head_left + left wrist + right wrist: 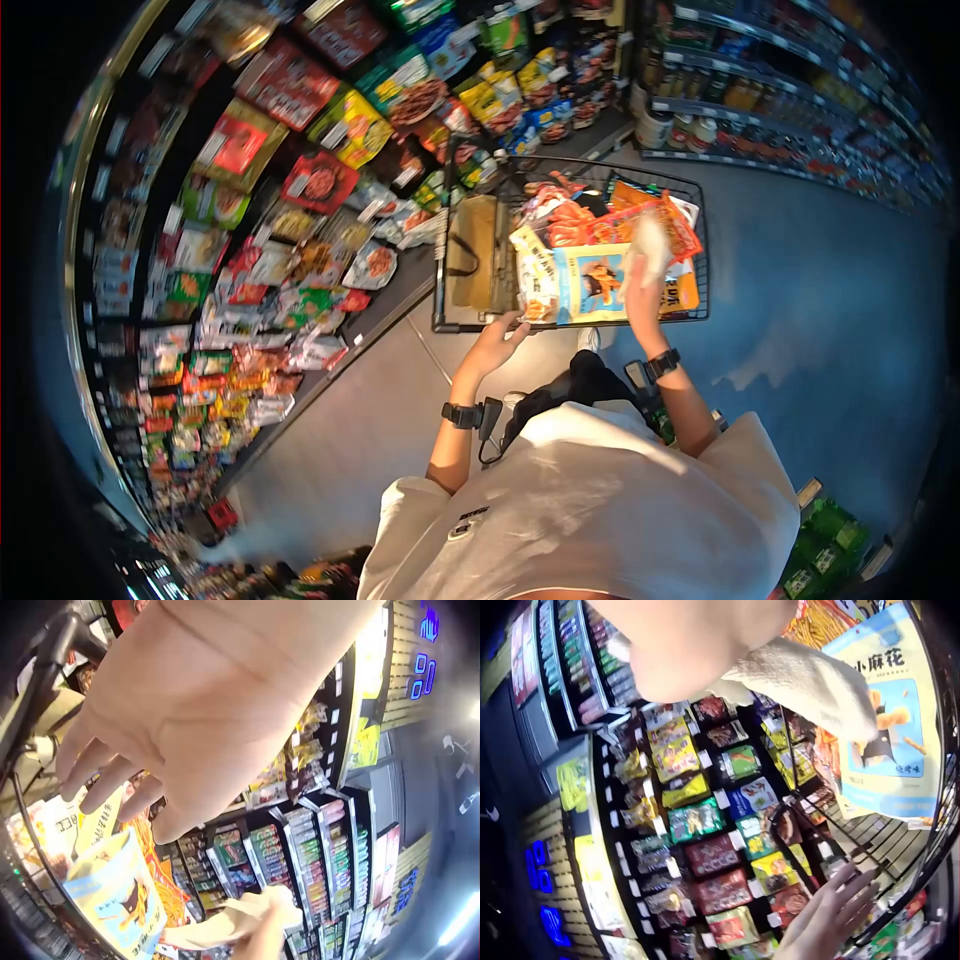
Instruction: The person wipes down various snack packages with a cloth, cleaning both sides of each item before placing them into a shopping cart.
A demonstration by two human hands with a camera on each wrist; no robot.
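Note:
My right hand (640,290) grips a bunched cream-white cloth (653,245) over the shopping cart (458,327). In the right wrist view the cloth (802,682) hangs across a pale yellow and blue snack bag (892,667) with pictured fried twists. My left hand (493,345) is at the cart's near rim with its fingers extended, nothing held in them. From the left wrist, its palm (187,712) shows close above the cart. Other snack bags, among them a red-orange one (615,225), fill the cart next to a brown paper bag (472,280).
Shelves of packaged snacks (320,180) rise along the left. Another shelf unit with bottles and jars (740,100) stands at the far right. Grey floor (790,290) stretches right of the cart, and green packs (830,545) sit at the lower right.

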